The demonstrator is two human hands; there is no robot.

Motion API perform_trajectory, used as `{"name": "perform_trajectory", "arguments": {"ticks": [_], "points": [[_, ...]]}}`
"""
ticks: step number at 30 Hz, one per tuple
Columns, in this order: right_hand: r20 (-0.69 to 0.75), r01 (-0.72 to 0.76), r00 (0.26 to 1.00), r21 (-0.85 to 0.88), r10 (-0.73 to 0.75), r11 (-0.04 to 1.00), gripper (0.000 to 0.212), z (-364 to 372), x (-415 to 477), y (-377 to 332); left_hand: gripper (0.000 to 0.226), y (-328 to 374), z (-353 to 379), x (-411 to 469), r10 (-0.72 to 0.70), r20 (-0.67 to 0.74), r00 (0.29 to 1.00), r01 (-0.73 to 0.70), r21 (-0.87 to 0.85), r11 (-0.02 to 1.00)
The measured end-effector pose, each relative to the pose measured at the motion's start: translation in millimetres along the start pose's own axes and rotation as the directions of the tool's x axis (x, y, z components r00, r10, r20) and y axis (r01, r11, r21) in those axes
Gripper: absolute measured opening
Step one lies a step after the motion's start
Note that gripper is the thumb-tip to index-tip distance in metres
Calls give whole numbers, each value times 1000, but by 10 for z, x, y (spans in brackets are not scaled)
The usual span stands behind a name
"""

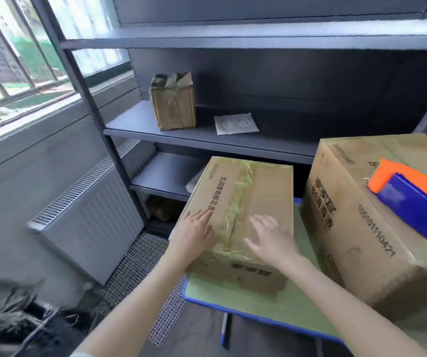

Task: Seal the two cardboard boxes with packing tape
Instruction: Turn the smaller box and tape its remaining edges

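Left grip: a bare hand, fingers straight and together, lying flat on the top of the left box, just left of the taped seam; it holds nothing.
Right grip: a bare hand, fingers spread and straight, over the same top on the right of the seam; it holds nothing. It is blurred, so I cannot tell whether it touches the cardboard.
Left box: cardboard, flaps shut, on the tabletop's left part with its far end past the edge, towards the shelf. Dark print runs along its left top flap.
Tape: a clear, wrinkled strip along the middle seam of the left box, from the far edge to the near edge and down over the front face.
Right box: larger cardboard box, just beside the left box, a narrow gap between them. Glossy tape shows on its near lower corner; its top seam is partly out of view.
Dispenser: blue and orange, lying on top of the right box at the picture's right edge.
Tabletop: green surface with a blue rim, bearing both boxes.
Shelf: dark metal unit behind the tabletop.
Shelf box: small, taped, upright on the shelf's middle board.
Paper: a white sheet, flat, near the shelf box on its right.
Radiator: grey, on the wall at left.
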State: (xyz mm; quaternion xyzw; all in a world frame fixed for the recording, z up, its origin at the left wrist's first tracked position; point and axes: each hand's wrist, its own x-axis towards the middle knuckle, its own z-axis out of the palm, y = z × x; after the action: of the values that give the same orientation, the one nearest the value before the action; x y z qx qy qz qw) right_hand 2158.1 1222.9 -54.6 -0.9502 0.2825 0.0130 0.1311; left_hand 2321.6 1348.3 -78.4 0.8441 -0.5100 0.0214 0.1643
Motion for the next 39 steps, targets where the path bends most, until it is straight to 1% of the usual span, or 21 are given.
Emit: {"name": "perform_trajectory", "arguments": {"ticks": [1,2,4,7,12,15,17,19,21,24,26,29,31,33,36,37,39], "points": [[68,5,998,11,-5,1000,69,131,28,-46,49,-110,-1,-55,-35,20,999,35,28,999],[105,11,994,9,-11,1000,73,238,53,-88,54,-209,-2,-107,-72,47,996,69,58,996],[110,18,994,-34,-14,999,81,375,92,-149,71,-375,1,-205,-147,120,982,140,66,988],[95,31,995,-117,-20,993,90,471,125,-179,87,-514,5,-297,-210,208,955,222,-38,974],[81,46,996,-152,-34,987,88,514,112,-183,91,-560,91,-313,-207,209,956,234,-111,966],[64,50,997,-150,-41,987,87,524,94,-189,95,-572,102,-310,-283,233,931,339,-254,906],[59,50,997,-150,-42,987,86,532,85,-188,94,-578,104,-308,-295,225,929,357,-321,877],[57,49,998,-151,-41,987,86,534,75,-178,91,-566,92,-306,-284,219,933,345,-334,877],[50,42,998,-139,-36,989,86,527,52,-156,87,-529,46,-302,-258,201,945,313,-321,894],[1,27,1000,-97,-28,995,87,503,14,-131,86,-448,-147,-243,-216,111,970,239,-275,931],[-34,29,999,-49,-31,998,87,482,-12,-135,89,-381,-359,-178,-154,40,987,158,-151,976],[-47,51,998,118,-45,992,91,435,-85,-138,98,-221,-701,-114,-26,-65,998,31,74,997],[-70,101,994,263,-86,959,90,361,-136,-148,105,-43,-844,-99,59,-126,990,-42,135,990],[-151,175,980,369,-127,913,97,217,-155,-196,103,203,-866,-96,174,-182,968,-153,125,980],[-331,255,939,482,-96,838,103,-104,-170,-242,85,547,-775,-82,348,-265,899,-342,70,937],[-362,270,928,489,-89,829,103,-211,-191,-222,79,611,-751,-63,378,-256,890,-387,17,922],[-343,256,934,434,-105,864,101,-369,-263,-139,71,614,-727,-9,392,-181,902,-414,-104,904]]}}
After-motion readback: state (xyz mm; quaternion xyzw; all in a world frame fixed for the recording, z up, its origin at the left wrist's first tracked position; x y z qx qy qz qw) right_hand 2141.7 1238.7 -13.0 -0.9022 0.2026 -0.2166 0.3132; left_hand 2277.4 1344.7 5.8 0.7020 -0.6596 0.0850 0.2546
